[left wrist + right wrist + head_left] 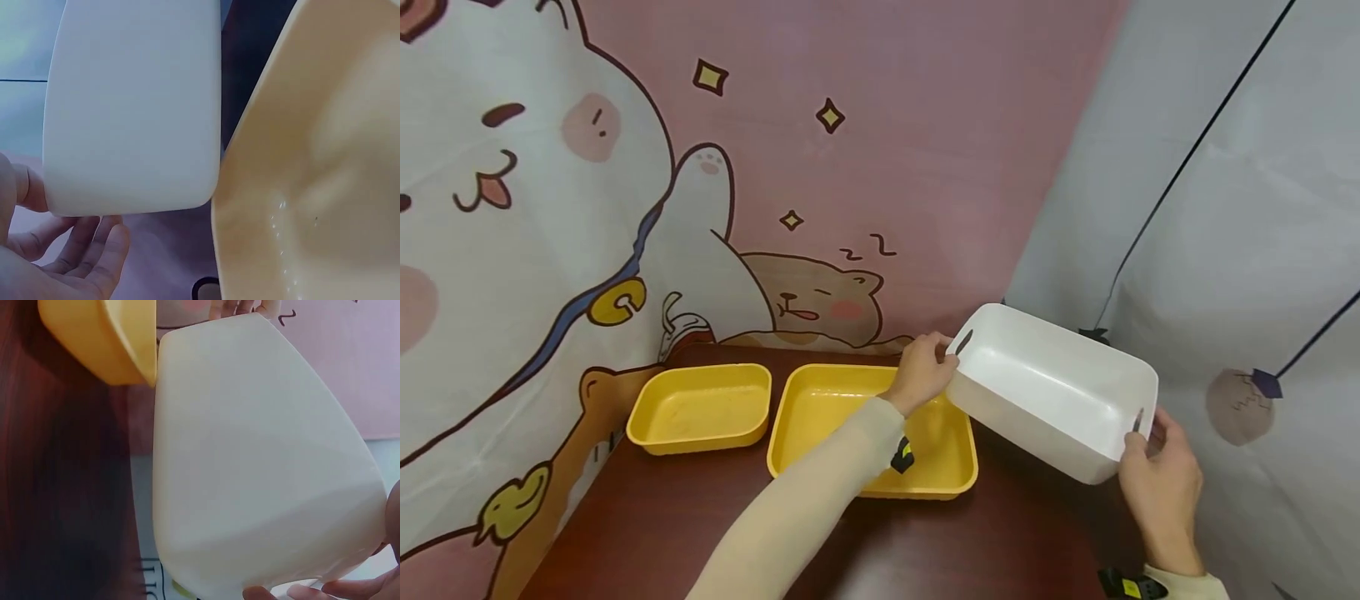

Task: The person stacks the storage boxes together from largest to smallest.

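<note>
A white rectangular storage bin (1045,367) is held in the air, tilted, over the right side of the table. My left hand (920,372) grips its left end near the dark handle slot. At the opposite end my right hand (1161,475) holds the rim by the other slot, thumb over the edge. The inside I can see holds nothing. In the left wrist view the bin's end wall (134,112) stands beside my left fingers (103,259). The right wrist view shows its long side (250,450), with my right fingertips at the lower edge.
A large yellow tray (782,417) lies on the dark red-brown table (715,508), below my left forearm. A smaller yellow tray (700,404) sits to its left. Behind hangs a cartoon-printed cloth (925,167), which continues down the right side.
</note>
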`<state>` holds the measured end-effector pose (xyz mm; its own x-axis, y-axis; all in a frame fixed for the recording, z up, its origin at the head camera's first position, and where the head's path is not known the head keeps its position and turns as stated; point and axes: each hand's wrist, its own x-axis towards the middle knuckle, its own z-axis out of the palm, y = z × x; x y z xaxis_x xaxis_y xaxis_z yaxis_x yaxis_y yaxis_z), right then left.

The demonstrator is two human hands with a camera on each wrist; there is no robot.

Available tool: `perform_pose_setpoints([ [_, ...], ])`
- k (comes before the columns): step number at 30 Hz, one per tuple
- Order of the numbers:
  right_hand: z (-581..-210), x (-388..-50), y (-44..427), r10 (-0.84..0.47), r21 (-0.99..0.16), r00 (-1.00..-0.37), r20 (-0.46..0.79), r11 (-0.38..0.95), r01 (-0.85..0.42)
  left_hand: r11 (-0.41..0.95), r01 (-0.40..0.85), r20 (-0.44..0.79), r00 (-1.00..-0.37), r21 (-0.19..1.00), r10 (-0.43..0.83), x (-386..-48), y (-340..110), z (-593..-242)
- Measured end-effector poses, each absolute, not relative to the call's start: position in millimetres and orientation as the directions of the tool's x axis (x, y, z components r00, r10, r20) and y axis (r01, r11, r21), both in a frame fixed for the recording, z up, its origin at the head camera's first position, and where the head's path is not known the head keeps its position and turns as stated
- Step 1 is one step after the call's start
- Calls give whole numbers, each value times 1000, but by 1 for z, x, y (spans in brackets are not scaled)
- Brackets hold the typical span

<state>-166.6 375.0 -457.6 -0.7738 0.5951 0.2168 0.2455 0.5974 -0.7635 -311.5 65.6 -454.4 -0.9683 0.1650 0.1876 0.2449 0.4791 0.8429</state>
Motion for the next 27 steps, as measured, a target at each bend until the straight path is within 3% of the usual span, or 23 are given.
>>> perform_pose_setpoints([
  [18,-451,-179,325,465,-799,-850,247,595,93,470,180,157,-984,864,88,-298,-3,-436],
  [27,-450,-183,304,401,-802,-878,261,596,34,470,203,189,-979,859,76,-286,-37,-443],
])
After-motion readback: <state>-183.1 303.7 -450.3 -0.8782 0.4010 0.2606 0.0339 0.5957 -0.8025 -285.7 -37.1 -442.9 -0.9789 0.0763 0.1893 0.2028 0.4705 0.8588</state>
